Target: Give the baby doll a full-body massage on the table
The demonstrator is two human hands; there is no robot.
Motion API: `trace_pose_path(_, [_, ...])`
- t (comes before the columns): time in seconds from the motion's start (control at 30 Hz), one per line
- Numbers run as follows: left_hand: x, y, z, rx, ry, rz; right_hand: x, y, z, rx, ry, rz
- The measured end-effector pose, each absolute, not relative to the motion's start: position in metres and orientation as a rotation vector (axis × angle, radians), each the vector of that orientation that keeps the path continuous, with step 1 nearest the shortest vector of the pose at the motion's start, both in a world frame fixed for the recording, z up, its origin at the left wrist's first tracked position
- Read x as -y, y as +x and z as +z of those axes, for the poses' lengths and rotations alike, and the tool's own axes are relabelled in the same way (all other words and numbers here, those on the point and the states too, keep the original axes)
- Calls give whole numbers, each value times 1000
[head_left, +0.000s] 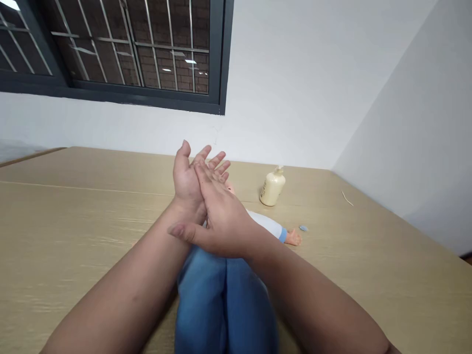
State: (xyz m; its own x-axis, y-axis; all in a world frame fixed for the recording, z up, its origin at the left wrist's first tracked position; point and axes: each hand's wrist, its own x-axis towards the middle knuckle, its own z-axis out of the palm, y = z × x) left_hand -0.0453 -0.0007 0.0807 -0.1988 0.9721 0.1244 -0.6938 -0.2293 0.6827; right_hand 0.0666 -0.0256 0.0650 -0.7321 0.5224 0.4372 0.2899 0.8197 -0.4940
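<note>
Two bare hands pressed together, palm to palm, above a doll. Left hand (187, 184) palm up, fingers spread, thumb sticking up. Right hand (226, 216) laid flat across the left palm, fingers extended, thumb out to the side over the left wrist. Nothing seen gripped; any cream between the palms, cannot tell.

Doll's white sleeve (266, 223) with blue cuff sticks out right of the hands, small doll hand (294, 238) at its end; bit of its head (230, 187) shows behind the fingers, rest mostly covered. Blue trouser legs (225, 300) run from under the hands to the bottom edge. Cream-colored bottle (272, 190) stands upright beyond the sleeve. Small blue piece (303, 228) near the doll hand. Wooden table (84, 236) underneath, barred window (129, 49) behind.
</note>
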Motion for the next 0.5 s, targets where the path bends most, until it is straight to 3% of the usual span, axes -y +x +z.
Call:
trace_pose_path(0.27, [10,-57,92,-534,811,1808,12,62,42,2240,-161,401])
trace_pose_path(0.5, [-11,-59,49,-1098,1054,1790,11,88,18,2489,-506,428])
